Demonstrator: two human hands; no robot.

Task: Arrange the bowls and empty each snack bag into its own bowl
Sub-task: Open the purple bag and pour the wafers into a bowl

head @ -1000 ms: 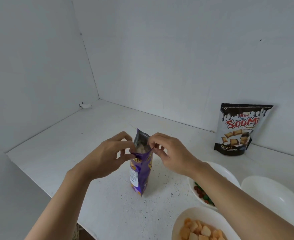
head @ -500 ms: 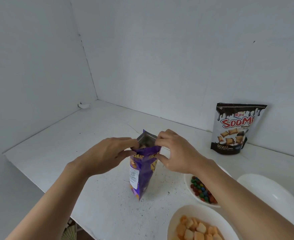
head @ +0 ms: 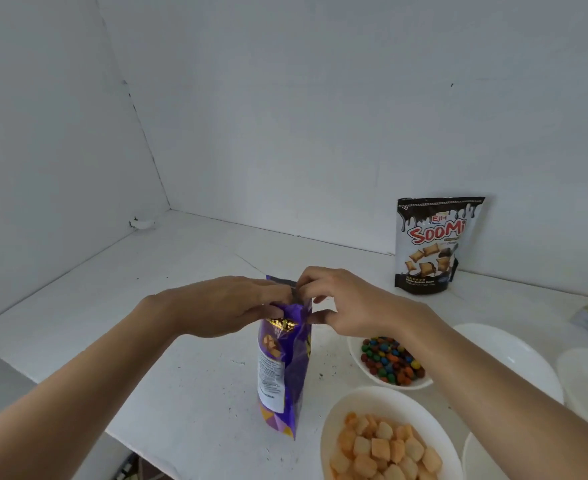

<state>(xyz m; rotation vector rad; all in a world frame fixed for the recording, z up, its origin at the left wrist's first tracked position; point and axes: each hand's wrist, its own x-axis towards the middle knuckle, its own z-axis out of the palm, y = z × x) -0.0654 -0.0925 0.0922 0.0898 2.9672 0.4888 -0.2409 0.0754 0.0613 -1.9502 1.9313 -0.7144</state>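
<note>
Purple snack bag (head: pixel 285 368) stood upright on the worktop (head: pixel 181 341), just left of the candy bowl (head: pixel 403 386) and the bowl of orange puffs (head: pixel 382 394). Left hand (head: pixel 230 304) and right hand (head: pixel 351 303) were both at its top edge, the fingers (head: pixel 311 277) curled and pinching the foil from either side.

Handling, as a judgement: thin crinkly film, light, soft-sided, likely slippery. It probably stood only on its gusset and would tip easily. The contents looked like brittle puffs, so no squeezing the body. The best hold was the top seam for opening, then low on the side panel for tipping into the empty bowl (head: pixel 514 362).

Versus half a second earlier, the hands had moved closer together over the mouth. The silver lining showed as a thinner strip, so the opening looked narrower. The bag's base sat on about the same spot. The black Soomi bag (head: pixel 434 244) stayed leaning at the back wall.
</note>
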